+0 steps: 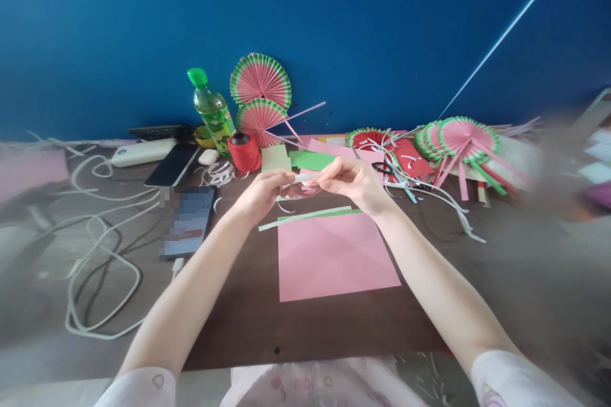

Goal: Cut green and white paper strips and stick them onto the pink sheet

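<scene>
White piece [308,179]: between the two hands, at the fingertips; material too small to tell.
Handling: judged light, thin and easily creased; best held by its ends, with little pressure.
Left hand [267,193]: fingers curled, thumb and forefinger apparently pinching the near end.
Right hand [356,187]: thumb and forefinger pinching the opposite end, other fingers bent.
Pose: both reaching forward and inward, fingertips facing, over the table [229,331].
Pink sheet [334,261]: flat, on the near side of both hands.
Red spool [244,154]: beyond the left hand, to its left.
</scene>
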